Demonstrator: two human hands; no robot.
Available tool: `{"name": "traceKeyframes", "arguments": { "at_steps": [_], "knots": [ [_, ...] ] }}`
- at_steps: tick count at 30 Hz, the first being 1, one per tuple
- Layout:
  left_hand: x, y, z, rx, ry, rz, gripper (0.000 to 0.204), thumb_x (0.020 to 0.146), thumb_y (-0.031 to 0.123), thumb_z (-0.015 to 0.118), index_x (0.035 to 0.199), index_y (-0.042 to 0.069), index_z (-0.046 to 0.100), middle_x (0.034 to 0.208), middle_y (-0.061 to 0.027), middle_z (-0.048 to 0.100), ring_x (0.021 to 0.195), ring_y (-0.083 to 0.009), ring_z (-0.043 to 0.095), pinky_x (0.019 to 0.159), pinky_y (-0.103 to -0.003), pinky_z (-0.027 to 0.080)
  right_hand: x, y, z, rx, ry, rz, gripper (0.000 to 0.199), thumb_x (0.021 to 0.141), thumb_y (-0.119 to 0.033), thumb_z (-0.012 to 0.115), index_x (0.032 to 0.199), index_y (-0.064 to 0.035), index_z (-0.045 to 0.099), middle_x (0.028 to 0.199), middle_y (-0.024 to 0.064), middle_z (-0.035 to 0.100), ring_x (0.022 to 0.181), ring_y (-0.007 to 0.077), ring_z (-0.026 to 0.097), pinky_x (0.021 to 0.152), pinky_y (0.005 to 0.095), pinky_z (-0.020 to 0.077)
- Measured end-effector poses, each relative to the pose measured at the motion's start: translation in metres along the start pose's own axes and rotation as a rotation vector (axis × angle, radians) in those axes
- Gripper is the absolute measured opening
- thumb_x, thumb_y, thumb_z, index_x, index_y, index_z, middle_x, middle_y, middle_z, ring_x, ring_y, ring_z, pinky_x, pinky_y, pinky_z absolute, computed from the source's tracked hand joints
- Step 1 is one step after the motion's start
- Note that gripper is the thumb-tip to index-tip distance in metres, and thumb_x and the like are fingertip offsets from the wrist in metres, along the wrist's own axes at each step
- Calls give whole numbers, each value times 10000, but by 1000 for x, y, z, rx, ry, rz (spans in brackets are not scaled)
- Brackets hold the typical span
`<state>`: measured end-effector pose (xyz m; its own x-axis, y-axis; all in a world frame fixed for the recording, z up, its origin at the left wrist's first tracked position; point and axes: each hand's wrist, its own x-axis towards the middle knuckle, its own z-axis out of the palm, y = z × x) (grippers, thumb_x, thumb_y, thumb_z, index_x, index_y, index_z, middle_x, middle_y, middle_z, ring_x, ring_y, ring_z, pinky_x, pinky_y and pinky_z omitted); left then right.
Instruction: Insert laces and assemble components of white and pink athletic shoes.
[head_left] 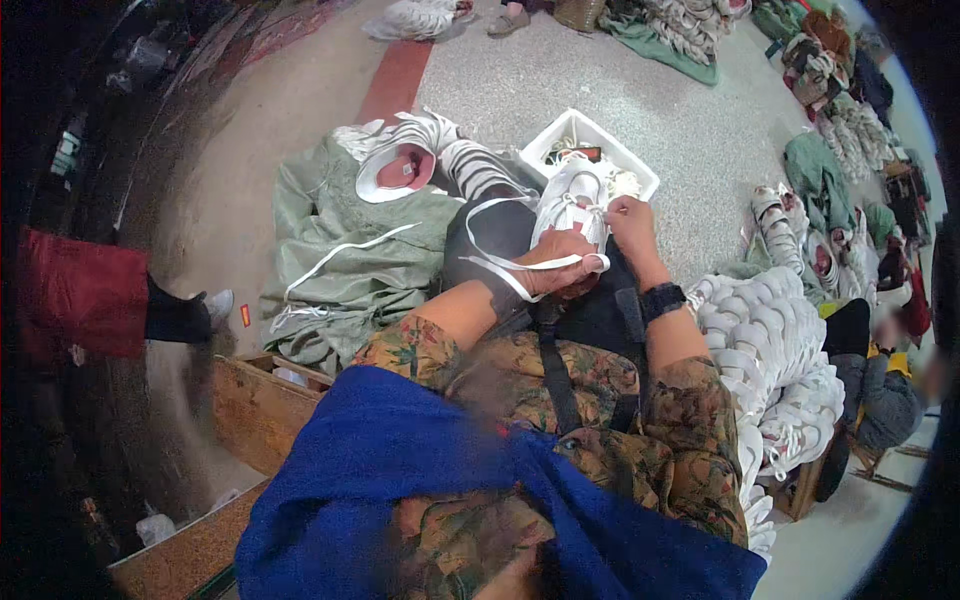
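A white sneaker [572, 207] rests over my lap, its toe pointing away from me. My left hand [562, 254] is closed around the near end of the shoe. A long white shoelace [478, 232] loops out to the left from this hand. At the shoe's right side, my right hand [632, 228] has its fingers pinched together on the lacing by the eyelets. The fingertips are small in view, so the exact bit of lace between them is hard to make out.
Just beyond the shoe sits a white plastic bin [640, 170] with laces inside. Stacked white shoe uppers [425, 140] lie on a green sack [370, 260] to the left. More white shoes [765, 340] are piled at my right. A wooden box [262, 405] stands near left; another person [85, 295] is farther left.
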<state>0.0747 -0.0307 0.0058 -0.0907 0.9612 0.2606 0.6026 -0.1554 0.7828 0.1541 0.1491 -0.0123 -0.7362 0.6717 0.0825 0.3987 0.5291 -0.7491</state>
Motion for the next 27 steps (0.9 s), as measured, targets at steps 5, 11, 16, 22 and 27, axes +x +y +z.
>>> {"name": "traceKeyframes", "arguments": {
  "at_steps": [5, 11, 16, 22, 27],
  "knots": [
    [5, -8, 4, 10, 30, 30, 460, 913, 426, 318, 795, 49, 553, 760, -168, 523, 766, -377, 512, 681, -453, 388, 8, -2, 25, -52, 123, -40, 109, 707, -74, 567, 708, 11, 633, 633, 169, 599, 614, 262, 591, 576, 358, 450],
    [7, -9, 2, -30, 24, 15, 478, 919, 443, 330, 771, 37, 532, 749, -172, 513, 745, -382, 497, 659, -450, 377, 9, -6, 21, 25, 61, -41, 116, 752, -68, 554, 778, 17, 628, 689, 143, 609, 653, 235, 590, 613, 339, 456],
    [5, -5, -1, -140, 49, -18, 485, 919, 457, 356, 754, 34, 526, 729, -167, 506, 720, -380, 487, 646, -446, 371, 9, 0, 4, 781, -293, 309, 109, 777, -55, 579, 863, 2, 614, 777, 4, 610, 689, 123, 545, 645, 266, 438],
    [4, -11, -1, -122, 24, 37, 493, 923, 456, 325, 751, 40, 528, 728, -161, 515, 727, -379, 495, 645, -448, 375, 12, -12, -1, 735, -477, 328, 60, 717, -55, 630, 746, -55, 577, 723, -15, 541, 661, 110, 515, 604, 263, 412],
    [6, -10, 3, -23, 63, 55, 436, 898, 401, 355, 728, 45, 541, 735, -174, 522, 742, -388, 505, 658, -469, 382, 7, 3, 15, 343, -55, 146, 97, 712, -11, 630, 808, -16, 620, 723, -14, 584, 624, 70, 502, 560, 209, 398]
  ]
}}
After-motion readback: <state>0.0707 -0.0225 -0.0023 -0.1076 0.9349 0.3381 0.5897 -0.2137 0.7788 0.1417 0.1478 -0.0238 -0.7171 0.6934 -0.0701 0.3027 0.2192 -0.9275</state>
